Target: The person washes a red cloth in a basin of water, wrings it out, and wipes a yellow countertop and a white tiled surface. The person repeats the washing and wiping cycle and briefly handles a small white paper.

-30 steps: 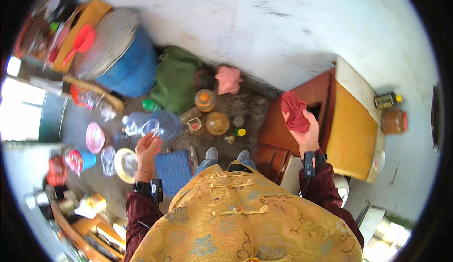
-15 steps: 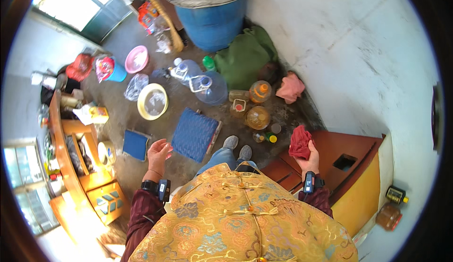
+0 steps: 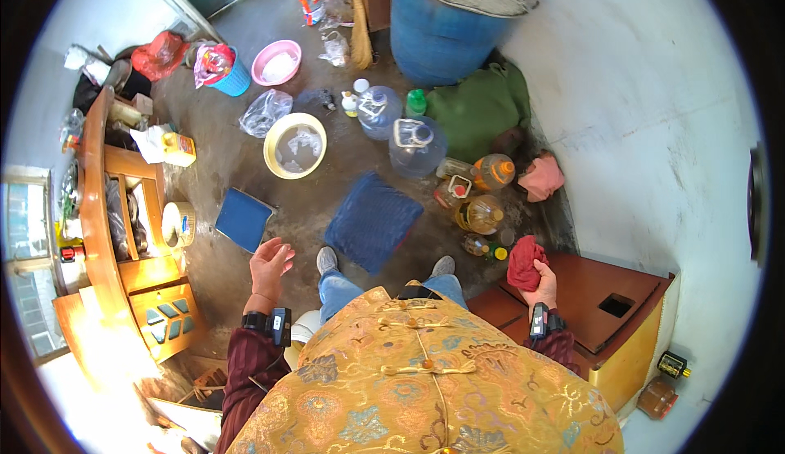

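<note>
A crumpled dark red cloth [image 3: 526, 263] is gripped in my right hand [image 3: 542, 286], held over the edge of a brown cabinet [image 3: 589, 290]. My left hand [image 3: 268, 268] hangs in the air with nothing in it, its fingers slightly curled and apart. Nearest to it are a small blue stool seat [image 3: 244, 219] and a larger blue cushion [image 3: 373, 222], both low on the floor in front of my feet. A dark device is strapped at each of my wrists.
Bottles of yellow oil [image 3: 479, 214] and large clear jugs [image 3: 417, 147] stand ahead. Farther off are a cream basin [image 3: 314, 168], a pink basin [image 3: 296, 49] and a blue barrel [image 3: 446, 33]. An orange wooden cabinet [image 3: 155, 272] lines the left. A white wall [image 3: 646, 119] rises at right.
My view has turned leftward, so the floor things appear shifted right. My feet have moved apart, the left one further left. The red cloth stays in my right hand.
</note>
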The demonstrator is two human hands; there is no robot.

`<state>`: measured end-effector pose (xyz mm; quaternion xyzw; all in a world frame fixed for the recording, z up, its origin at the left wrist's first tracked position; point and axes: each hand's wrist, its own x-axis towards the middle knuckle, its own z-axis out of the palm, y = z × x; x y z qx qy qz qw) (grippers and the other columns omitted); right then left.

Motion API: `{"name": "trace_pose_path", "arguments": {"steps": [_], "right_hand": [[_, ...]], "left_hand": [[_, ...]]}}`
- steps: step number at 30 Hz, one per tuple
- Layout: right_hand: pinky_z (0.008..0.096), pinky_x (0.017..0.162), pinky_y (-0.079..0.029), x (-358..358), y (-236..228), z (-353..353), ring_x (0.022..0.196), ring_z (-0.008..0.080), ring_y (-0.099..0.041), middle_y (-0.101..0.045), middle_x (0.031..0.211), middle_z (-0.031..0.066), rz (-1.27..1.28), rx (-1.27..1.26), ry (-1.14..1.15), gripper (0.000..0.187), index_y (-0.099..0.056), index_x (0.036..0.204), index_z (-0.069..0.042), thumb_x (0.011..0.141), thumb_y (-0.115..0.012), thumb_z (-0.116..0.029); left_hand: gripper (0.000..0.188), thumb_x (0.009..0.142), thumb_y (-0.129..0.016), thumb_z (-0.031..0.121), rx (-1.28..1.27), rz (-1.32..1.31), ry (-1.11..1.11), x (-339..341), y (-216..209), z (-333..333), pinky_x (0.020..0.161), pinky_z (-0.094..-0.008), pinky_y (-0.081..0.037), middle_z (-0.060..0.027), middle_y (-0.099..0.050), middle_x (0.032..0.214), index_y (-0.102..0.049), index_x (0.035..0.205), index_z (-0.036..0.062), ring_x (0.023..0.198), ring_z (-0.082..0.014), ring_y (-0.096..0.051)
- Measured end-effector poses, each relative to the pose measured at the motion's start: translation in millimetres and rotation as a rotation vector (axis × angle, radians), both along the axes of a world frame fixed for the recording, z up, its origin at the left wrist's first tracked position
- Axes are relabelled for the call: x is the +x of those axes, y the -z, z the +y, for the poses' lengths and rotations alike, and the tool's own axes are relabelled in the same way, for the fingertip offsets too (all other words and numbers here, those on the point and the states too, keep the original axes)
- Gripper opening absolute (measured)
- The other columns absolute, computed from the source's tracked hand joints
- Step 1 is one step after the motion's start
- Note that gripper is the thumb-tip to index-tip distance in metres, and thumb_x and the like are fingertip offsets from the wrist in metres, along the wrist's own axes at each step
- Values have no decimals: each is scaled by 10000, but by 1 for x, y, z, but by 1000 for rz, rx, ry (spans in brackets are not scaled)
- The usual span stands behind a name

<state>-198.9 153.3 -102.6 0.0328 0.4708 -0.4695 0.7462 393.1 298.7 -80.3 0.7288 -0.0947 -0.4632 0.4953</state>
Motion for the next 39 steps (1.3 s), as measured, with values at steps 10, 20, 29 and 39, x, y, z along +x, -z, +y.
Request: {"name": "trace_pose_path", "arguments": {"steps": [10, 20, 29, 39], "right_hand": [[523, 1118, -386, 264, -26, 13, 1303, 358, -516, -526, 1425, 184, -171, 10, -301, 488, -437, 1430, 0, 971, -547, -123], [437, 1037, -484, 429, -2, -21, 1166, 292, -615, -619, 1281, 152, 102, -186, -670, 466, -529, 1306, 26, 844, -539, 79], [355, 824, -528, 581, 68, -60, 921, 220, -640, -654, 1010, 92, 242, -197, -887, 424, -628, 1097, 16, 691, -552, 114], [319, 724, -518, 746, 198, -109, 824, 189, -647, -683, 946, 70, 766, -301, -1065, 451, -668, 1154, 10, 703, -637, 22]], "left_hand": [[337, 924, -688, 148, 118, -46, -218, 239, 21, 130, 663, -263, -543, -50, -690, 1033, -596, 1232, 46, 881, -157, -687], [343, 926, -666, 65, -140, -186, -97, 264, 9, 132, 717, -257, -535, -69, -693, 1050, -579, 1253, 10, 896, -155, -683], [388, 903, -678, 28, -22, -56, -65, 328, 48, 124, 736, -263, -544, -76, -687, 1066, -565, 1275, 20, 909, -161, -684], [390, 914, -678, 36, -159, 94, 28, 418, 190, -9, 762, -266, -547, -91, -694, 1087, -564, 1287, 32, 949, -176, -691]]}}
